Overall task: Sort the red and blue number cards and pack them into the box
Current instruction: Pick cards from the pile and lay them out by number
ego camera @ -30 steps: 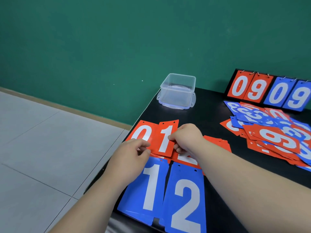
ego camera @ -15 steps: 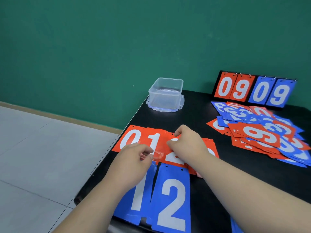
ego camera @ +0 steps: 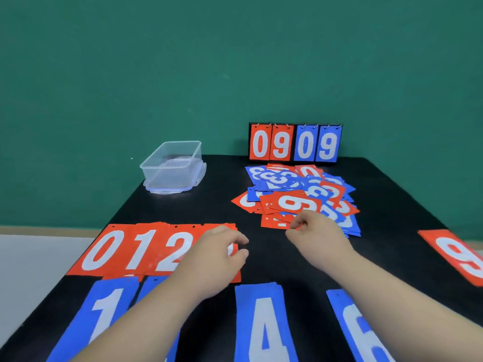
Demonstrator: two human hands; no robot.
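Blue cards [ego camera: 264, 322] along the counter's [ego camera: 271, 259] near edge, red row [ego camera: 136, 249] behind, left grip [ego camera: 219, 257] loosely curled over its right end, empty, right grip [ego camera: 313, 233] curled at mixed pile [ego camera: 300, 197], hold unclear, clear box [ego camera: 172, 165] far-left corner, scoreboard [ego camera: 295, 143] far edge, green wall [ego camera: 235, 61].

Left hand [ego camera: 219, 259] hovered, loosely curled, over red card row [ego camera: 136, 250] | right hand [ego camera: 315, 235] curled at mixed card pile [ego camera: 295, 202] edge | clear box [ego camera: 171, 165] stood beyond
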